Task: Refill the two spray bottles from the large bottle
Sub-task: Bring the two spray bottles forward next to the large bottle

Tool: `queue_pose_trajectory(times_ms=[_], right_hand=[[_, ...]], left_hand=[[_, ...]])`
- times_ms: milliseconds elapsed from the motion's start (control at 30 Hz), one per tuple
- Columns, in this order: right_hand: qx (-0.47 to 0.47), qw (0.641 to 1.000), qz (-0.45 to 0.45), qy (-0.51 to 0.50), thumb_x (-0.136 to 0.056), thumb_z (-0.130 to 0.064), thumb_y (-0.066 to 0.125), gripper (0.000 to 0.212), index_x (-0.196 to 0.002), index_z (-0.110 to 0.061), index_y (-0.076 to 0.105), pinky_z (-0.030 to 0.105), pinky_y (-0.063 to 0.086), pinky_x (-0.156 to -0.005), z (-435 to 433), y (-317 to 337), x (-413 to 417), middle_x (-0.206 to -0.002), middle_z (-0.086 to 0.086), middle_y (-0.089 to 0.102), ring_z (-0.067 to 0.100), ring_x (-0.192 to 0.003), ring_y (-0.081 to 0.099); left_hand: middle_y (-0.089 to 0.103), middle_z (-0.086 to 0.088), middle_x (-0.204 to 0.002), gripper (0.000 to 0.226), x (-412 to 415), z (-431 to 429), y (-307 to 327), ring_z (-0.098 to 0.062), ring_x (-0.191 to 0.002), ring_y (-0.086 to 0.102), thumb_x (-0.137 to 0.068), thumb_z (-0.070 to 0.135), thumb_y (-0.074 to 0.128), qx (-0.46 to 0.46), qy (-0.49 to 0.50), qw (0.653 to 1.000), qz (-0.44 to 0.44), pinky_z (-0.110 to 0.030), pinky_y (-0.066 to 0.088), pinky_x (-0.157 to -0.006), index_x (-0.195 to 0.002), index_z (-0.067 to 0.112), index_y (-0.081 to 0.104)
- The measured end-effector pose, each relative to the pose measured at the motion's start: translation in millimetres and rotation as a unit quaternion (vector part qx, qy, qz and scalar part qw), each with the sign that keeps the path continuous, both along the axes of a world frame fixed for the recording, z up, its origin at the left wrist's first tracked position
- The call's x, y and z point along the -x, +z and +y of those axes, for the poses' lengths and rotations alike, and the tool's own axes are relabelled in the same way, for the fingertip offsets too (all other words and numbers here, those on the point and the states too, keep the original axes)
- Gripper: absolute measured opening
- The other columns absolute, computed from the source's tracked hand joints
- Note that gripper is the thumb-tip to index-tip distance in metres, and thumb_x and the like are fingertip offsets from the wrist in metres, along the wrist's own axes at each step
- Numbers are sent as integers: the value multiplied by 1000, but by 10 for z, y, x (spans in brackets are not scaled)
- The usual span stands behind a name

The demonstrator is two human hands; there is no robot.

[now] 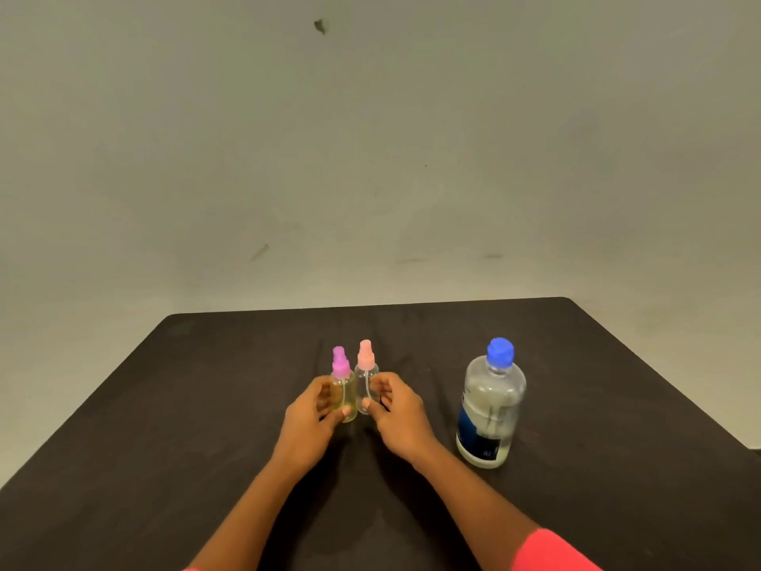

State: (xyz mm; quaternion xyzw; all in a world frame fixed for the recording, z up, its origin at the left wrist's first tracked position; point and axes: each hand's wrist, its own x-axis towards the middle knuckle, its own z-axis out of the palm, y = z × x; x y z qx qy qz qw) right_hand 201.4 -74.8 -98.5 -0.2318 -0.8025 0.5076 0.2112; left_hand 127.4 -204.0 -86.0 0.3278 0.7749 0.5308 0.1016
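Two small clear spray bottles stand upright side by side in the middle of the dark table [206,405]. The left one [345,389] has a purple spray top and a yellowish tint; my left hand [311,414] grips its body. The right one [365,383] has a pink spray top; my right hand [395,410] grips it from the right, thumb on its lower front. The large clear bottle [490,405], with a blue cap and a dark blue label, stands upright to the right of my right hand, apart from it, its cap on and clear liquid inside.
The table's far edge [370,309] meets a plain grey wall. Bare dark tabletop lies left of the spray bottles and in front of my arms. The table's right edge runs diagonally behind the large bottle.
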Motion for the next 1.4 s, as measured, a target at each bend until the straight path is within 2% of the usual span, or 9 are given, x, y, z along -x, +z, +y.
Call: queue_pose_trajectory(times_ms=[167, 400, 533, 700, 933, 1033, 1200, 1300, 1400], right_hand=[[-45, 998, -21, 23, -84, -18, 67, 29, -111, -22, 57, 15, 42, -90, -149, 5, -393, -115, -7, 59, 4, -106, 55], [-98, 995, -8, 24, -81, -24, 69, 25, -103, -24, 57, 17, 45, -92, -298, -55, -719, -107, -10, 61, 2, -102, 57], [-106, 994, -12, 17, -82, -24, 68, 25, -104, -24, 56, 15, 43, -92, -277, -43, -806, -107, -10, 60, 3, -102, 55], [-111, 994, -9, 14, -82, -25, 69, 25, -103, -24, 56, 10, 40, -87, -293, -29, -796, -106, -10, 59, 2, -101, 55], [-124, 992, -17, 9, -82, -27, 69, 30, -108, -24, 55, 8, 38, -86, -305, 9, -793, -108, -11, 59, -1, -100, 52], [-125, 992, -15, 0, -80, -28, 70, 29, -104, -25, 54, 11, 40, -86, -307, 17, -772, -105, -11, 59, -1, -98, 54], [-121, 992, -21, -14, -79, -30, 71, 28, -100, -27, 52, 17, 45, -84, -344, 36, -756, -103, -11, 60, 2, -96, 55], [-119, 992, -48, -7, -81, -33, 69, 34, -108, -28, 49, 16, 42, -84, -359, 81, -762, -110, -10, 56, 5, -103, 54], [-121, 991, -60, 2, -80, -37, 69, 60, -130, -26, 38, 21, 38, -94, -357, 179, -796, -130, -7, 45, 9, -120, 45]], left_hand=[[63, 15, -98, 41, -267, -209, 38, 4, -91, 61, -81, 5, 68, 11, -3, 1000, 10, -4, 45, -72, -98, 38, 50], [65, 15, -97, 46, -516, -398, 19, 10, -93, 60, -80, 3, 68, 16, -13, 999, 32, -6, 46, -75, -97, 41, 49], [66, 15, -99, 48, -583, -499, -18, 8, -96, 61, -80, 2, 68, 7, -7, 999, 30, -6, 45, -78, -100, 41, 51], [66, 27, -93, 52, -631, -546, -40, 13, -95, 59, -81, 0, 66, 7, 3, 1000, 30, -2, 43, -78, -100, 44, 47], [60, 22, -100, 51, -627, -504, -48, 19, -95, 55, -82, 1, 66, 11, 15, 999, 30, -2, 43, -80, -105, 42, 46], [60, 22, -100, 54, -612, -481, -21, 19, -96, 55, -82, 0, 65, 13, 12, 999, 33, -4, 44, -82, -103, 46, 44], [58, 24, -95, 50, -613, -435, 14, 24, -90, 53, -84, -4, 61, 14, 9, 999, 39, 1, 40, -73, -109, 37, 45], [57, 26, -101, 52, -604, -428, -13, 22, -94, 53, -85, 0, 62, 21, 18, 999, 38, 0, 40, -77, -114, 39, 43], [52, 17, -124, 65, -617, -452, -81, 6, -113, 51, -82, 8, 68, 31, 49, 998, 16, -11, 38, -94, -136, 25, 37]])
